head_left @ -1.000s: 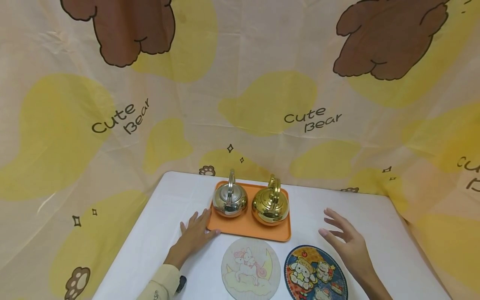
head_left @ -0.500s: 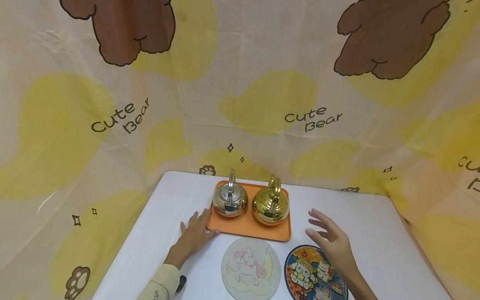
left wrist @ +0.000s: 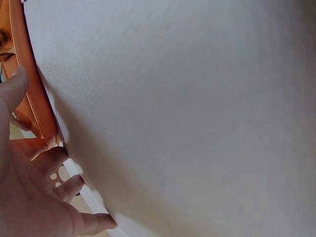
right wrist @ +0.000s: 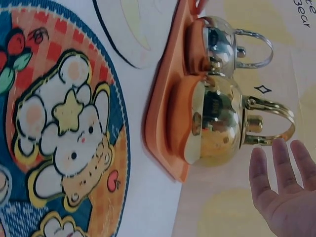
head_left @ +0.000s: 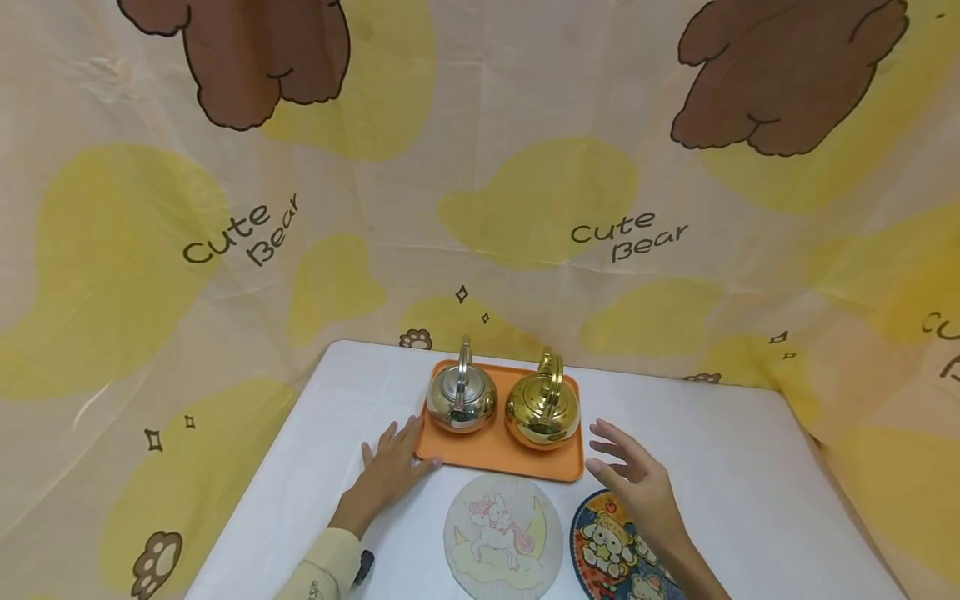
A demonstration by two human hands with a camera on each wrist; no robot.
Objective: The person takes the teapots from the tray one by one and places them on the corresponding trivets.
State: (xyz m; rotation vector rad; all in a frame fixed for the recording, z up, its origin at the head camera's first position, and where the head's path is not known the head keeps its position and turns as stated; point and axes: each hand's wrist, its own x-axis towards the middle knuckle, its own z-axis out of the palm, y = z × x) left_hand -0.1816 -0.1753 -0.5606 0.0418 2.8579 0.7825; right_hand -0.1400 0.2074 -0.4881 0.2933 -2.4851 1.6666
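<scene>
Two kettles (head_left: pixel 543 417) share one tray (head_left: pixel 487 454) near two mats (head_left: pixel 502 533); the spread-fingered left hand (head_left: pixel 387 475) touches the tray; the right hand (head_left: pixel 637 483) hovers, fingers parted.

"Cute Bear" is printed twice on the backdrop (head_left: pixel 408 208), plus a third one that's cropped to "Cu B".

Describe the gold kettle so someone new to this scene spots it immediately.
On the white table, find the orange tray near the patterned backdrop. On the tray's side nearer the right hand stands the gold kettle, round and shiny. Its golden colour sets it apart from the similarly shaped silver kettle beside it.
</scene>
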